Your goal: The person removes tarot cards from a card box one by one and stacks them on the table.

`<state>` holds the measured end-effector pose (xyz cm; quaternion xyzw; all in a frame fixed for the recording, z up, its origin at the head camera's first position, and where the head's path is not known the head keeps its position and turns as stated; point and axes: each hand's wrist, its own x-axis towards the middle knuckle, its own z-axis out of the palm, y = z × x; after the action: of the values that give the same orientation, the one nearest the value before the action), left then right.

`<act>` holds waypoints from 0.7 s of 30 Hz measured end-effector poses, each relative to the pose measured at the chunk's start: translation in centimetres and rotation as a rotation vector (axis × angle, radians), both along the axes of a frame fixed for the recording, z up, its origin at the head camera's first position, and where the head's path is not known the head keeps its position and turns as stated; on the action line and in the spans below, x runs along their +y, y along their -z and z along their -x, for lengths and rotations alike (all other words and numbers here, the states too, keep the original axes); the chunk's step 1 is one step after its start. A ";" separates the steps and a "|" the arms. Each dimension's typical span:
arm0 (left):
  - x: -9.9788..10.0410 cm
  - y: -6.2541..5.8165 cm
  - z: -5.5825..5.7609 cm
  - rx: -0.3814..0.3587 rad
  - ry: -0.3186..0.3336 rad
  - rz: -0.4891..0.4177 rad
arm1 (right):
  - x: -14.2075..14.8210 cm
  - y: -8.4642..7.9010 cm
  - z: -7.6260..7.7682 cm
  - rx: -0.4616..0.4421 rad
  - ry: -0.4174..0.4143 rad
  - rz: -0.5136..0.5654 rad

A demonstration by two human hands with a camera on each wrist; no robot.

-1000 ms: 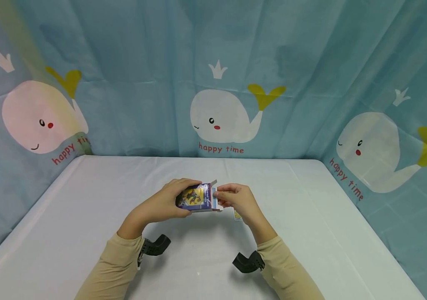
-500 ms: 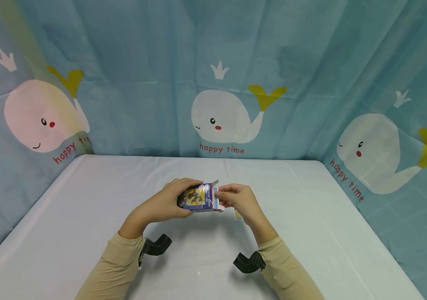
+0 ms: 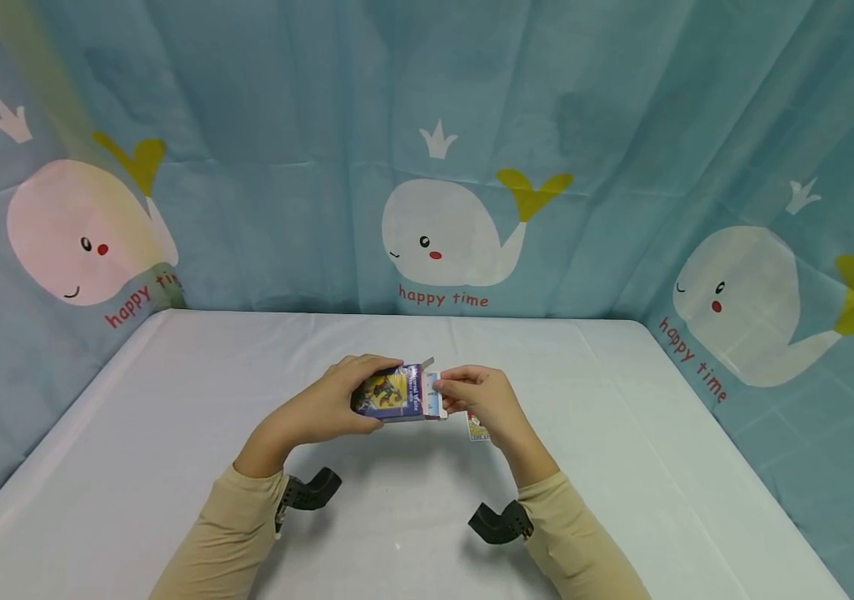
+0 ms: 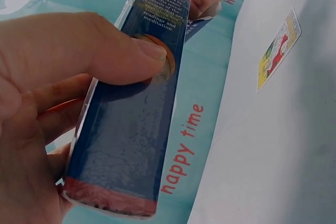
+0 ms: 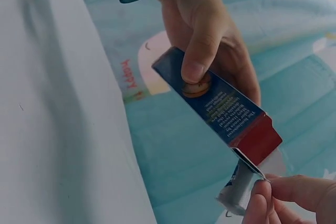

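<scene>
My left hand point(image 3: 337, 400) grips a blue-and-purple card box point(image 3: 389, 393) with a yellow picture, held above the table. In the left wrist view the thumb presses on the narrow printed side of the box point(image 4: 131, 124). The box's end toward my right hand is open, with a red flap point(image 5: 260, 139) folded out. My right hand point(image 3: 482, 400) pinches the edge of a thin card point(image 3: 434, 396) that sticks partly out of this end. The rest of the card is hidden inside. Another card point(image 4: 280, 50), yellow and red with a white border, lies on the table below.
A white cloth covers the table point(image 3: 389, 517). Blue curtains point(image 3: 284, 233) with printed whales stand around its back and sides. A black wrist mount point(image 3: 312, 490) is strapped to each forearm.
The right fingers have shifted slightly to the right, and more of the card shows past the box's open end. The left hand and box have hardly moved.
</scene>
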<state>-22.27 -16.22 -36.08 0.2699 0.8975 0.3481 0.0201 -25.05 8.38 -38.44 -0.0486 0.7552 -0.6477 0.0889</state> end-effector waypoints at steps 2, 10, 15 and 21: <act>-0.1 0.0 0.0 0.005 -0.001 0.002 | 0.1 0.0 0.1 -0.002 0.000 0.006; -0.4 0.0 0.1 0.011 -0.002 0.003 | 0.8 -0.1 0.4 0.007 0.020 0.009; -0.6 0.1 0.3 0.011 -0.007 -0.001 | 1.1 -0.3 0.4 0.003 0.042 0.003; -0.8 0.1 0.3 0.004 -0.018 -0.006 | 1.5 -0.4 0.5 0.003 0.051 0.008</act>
<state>-22.53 -17.04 -36.18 0.2627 0.8989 0.3504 0.0147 -25.54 9.88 -38.05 -0.0307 0.7536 -0.6528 0.0708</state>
